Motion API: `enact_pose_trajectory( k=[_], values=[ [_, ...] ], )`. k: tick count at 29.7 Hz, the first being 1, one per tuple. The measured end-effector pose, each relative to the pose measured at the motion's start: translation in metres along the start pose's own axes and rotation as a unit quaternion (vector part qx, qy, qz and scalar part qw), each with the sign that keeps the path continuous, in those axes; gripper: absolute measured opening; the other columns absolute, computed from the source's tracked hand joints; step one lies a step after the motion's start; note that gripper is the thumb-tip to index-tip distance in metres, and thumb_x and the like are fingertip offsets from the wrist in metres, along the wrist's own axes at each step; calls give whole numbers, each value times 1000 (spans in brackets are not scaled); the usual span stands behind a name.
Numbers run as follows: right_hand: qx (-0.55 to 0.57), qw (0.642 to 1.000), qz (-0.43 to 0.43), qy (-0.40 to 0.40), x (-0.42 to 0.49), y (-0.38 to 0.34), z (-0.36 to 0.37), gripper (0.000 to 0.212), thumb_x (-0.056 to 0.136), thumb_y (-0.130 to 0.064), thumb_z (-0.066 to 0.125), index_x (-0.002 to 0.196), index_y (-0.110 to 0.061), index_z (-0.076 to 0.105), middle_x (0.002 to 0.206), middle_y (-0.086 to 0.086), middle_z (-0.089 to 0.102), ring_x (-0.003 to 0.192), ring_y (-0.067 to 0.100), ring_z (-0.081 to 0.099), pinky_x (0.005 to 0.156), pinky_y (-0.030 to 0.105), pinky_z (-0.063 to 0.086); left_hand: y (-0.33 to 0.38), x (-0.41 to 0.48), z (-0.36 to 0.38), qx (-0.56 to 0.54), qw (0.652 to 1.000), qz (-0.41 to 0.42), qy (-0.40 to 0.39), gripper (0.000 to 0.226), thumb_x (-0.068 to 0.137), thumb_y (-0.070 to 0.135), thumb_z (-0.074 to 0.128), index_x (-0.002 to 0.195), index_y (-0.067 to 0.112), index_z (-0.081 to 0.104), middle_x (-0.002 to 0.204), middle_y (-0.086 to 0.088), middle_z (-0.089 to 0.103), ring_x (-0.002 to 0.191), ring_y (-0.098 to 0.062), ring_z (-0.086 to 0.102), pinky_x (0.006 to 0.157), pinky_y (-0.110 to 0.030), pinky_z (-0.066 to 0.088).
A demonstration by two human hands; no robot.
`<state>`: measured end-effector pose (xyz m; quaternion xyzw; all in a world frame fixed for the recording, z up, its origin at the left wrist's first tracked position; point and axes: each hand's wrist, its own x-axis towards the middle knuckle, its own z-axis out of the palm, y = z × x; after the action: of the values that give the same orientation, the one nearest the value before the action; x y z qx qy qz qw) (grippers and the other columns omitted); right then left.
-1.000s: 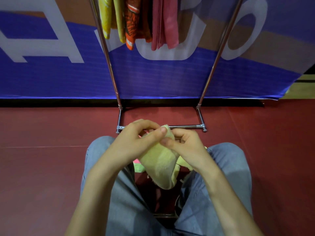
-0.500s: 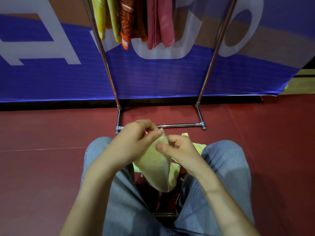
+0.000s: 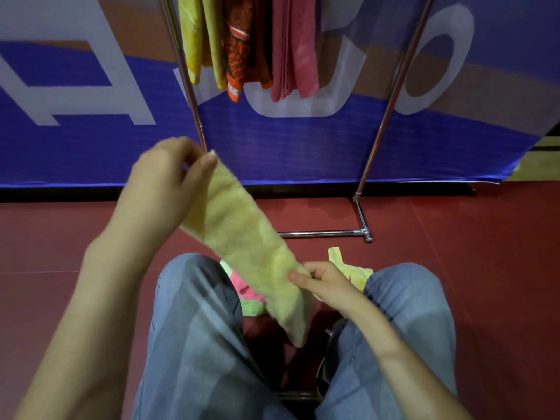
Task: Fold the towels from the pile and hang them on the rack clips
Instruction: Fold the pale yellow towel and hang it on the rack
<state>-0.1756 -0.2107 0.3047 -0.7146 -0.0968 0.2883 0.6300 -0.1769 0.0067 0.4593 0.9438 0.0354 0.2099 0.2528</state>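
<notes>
With the left hand [image 3: 165, 189] pinching the folded yellow towel [image 3: 242, 237] at centre frame and the right hand [image 3: 325, 283] gripping lower (both closed on cloth), keep it taut, edges aligned, before lifting toward the rack [image 3: 391, 95] at the top.

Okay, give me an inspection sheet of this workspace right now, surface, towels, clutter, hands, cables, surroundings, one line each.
Surface: dark red floor, bare around the person's knees.
Job's things: folded pale yellow towel stretched diagonally between both hands; pile of towels on the floor between the knees, pink, green and yellow; metal rack ahead with yellow, orange and pink hanging towels; clips out of frame.
Clutter: nothing seen.
Hands: left hand pinches the towel's upper end; right hand pinches it near the lower end.
Cables: nothing seen.
Surroundings: blue banner with large white letters behind the rack.
</notes>
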Motion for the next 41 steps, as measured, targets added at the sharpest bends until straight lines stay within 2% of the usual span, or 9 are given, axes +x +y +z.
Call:
enact_pose_trajectory(
  k=[2,4,9,12,23,28,35,38,41],
  values=[
    [3,1000,-16,-22,0,-8,-6,77,60,-59,71,82,13,57,81,10,50,76,19,44,69,32,33,-22,-5,18,94,993,-17,-68,27,88,25,52,90,-1,57,90,-20,56,83,-35,53,71,-38,39],
    [2,999,-26,-48,0,-23,-13,45,74,-37,69,77,7,60,68,4,55,64,10,50,60,21,38,-33,-14,40,114,979,-16,-169,20,87,20,53,85,1,58,90,-21,59,88,-37,56,74,-38,42],
    [-7,995,-27,-96,-2,-58,-20,16,83,-14,61,87,0,68,64,-9,69,62,0,61,58,12,47,4,-40,77,-208,924,-14,-320,34,86,38,48,79,8,61,74,-4,61,72,-4,53,71,-22,44],
    [28,993,-32,-111,-8,-70,-22,10,82,-15,59,81,-9,67,62,-8,69,59,1,62,54,12,47,21,-47,86,-326,897,-16,-297,68,76,57,37,80,-8,53,71,-10,47,70,-14,43,68,-33,38],
    [90,984,1,-151,-24,-54,-24,54,49,-61,75,74,-15,67,63,-9,70,60,0,63,57,11,46,41,-38,74,-388,898,-10,-206,44,87,24,53,49,17,31,42,13,24,42,-2,22,42,-14,22],
    [25,986,50,-155,-29,-28,-33,54,48,-70,71,72,-21,68,67,-14,70,66,-2,62,66,12,45,25,-21,43,-409,898,-46,-153,40,75,36,57,52,9,38,41,11,28,40,-2,24,41,-17,22],
    [104,987,-9,-120,-36,-47,-44,62,43,-63,78,82,-15,71,69,-9,71,65,0,64,60,12,48,-27,-27,59,-137,981,-69,-119,44,86,25,56,49,12,37,48,3,30,43,-8,29,45,-20,25],
    [162,981,-39,-105,-34,-74,-43,59,39,-61,80,81,-21,75,75,-7,73,71,2,67,65,14,52,-21,-36,76,-158,959,-72,-222,40,89,25,53,51,13,48,49,8,36,47,-5,30,54,-26,28],
    [169,978,-53,-106,-32,-96,-40,55,39,-63,78,82,-29,75,80,-9,74,77,2,67,68,15,53,17,-42,80,-348,889,-110,-276,47,91,31,43,45,24,39,41,13,33,42,0,30,50,-21,25]
  ],
)
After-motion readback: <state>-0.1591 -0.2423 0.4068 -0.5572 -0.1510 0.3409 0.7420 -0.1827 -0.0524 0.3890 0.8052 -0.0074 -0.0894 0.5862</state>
